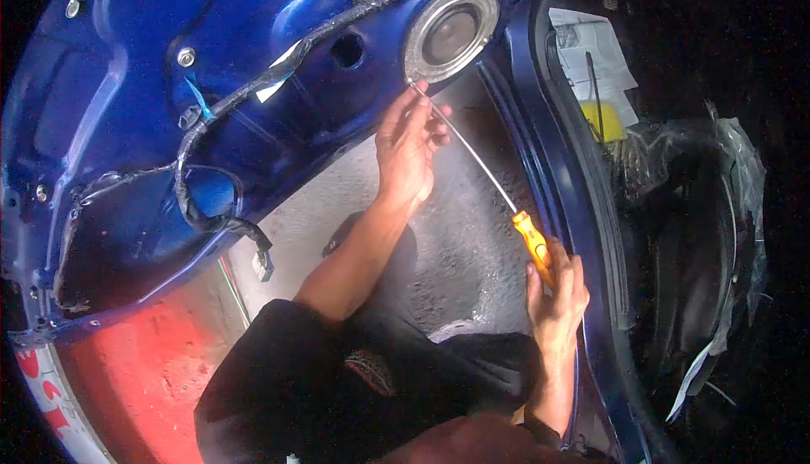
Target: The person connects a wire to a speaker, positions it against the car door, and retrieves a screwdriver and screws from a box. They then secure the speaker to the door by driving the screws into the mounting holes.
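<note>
My right hand [557,295] is wrapped round the yellow handle of a long screwdriver [529,240]. Its thin shaft slants up and left to the lower rim of a round metal-framed speaker [453,32] on the blue door panel [278,8]. Close under that rim, my left hand [409,139] has its thumb and index finger at the shaft's tip, the other fingers curled. A small screw seems to be at the tip, but the fingertips partly hide it.
A black wiring harness [316,35] crosses the door, its loose connector [263,265] hanging low. Right of the dark door frame [548,126] lie papers [591,51], a yellow object [602,121] and clear plastic [747,177]. A red floor area [152,363] shows at lower left.
</note>
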